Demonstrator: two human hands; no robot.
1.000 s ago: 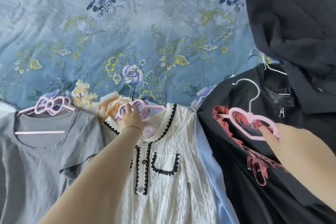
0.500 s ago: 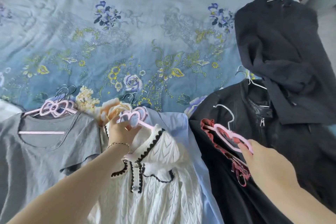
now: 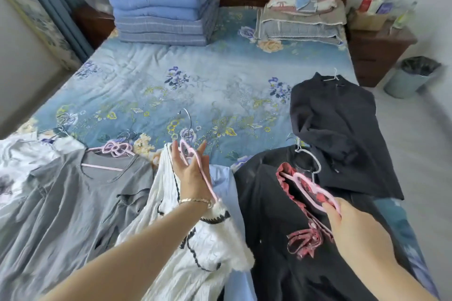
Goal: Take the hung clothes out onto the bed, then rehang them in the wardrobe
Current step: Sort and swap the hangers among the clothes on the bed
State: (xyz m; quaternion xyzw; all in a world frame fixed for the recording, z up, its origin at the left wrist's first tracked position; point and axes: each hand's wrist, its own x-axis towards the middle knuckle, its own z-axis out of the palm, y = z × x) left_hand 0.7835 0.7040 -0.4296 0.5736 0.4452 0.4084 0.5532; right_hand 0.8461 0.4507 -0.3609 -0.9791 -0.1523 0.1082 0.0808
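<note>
at the near edge of the floral blue bed (image 3: 220, 85), soft and floppy; best lifted by the stiff hangers. gripping with raised left hand (image 3: 190, 173) the pink plastic hanger (image 3: 189, 154) of the white knitted cardigan (image 3: 186, 252); pinching with low right hand (image 3: 352, 225) the pink heart-shaped hanger (image 3: 297, 177) in the black red-frilled top (image 3: 269, 239)

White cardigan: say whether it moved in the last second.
Yes: left hand raised the cardigan off the bed, collar toward the camera; the grey top stayed.

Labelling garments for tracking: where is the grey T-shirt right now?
Head view, lower left: the grey T-shirt lies on the bed on its pink bow hanger, just left of the white knit cardigan, whose pink hanger the left hand holds.
</note>
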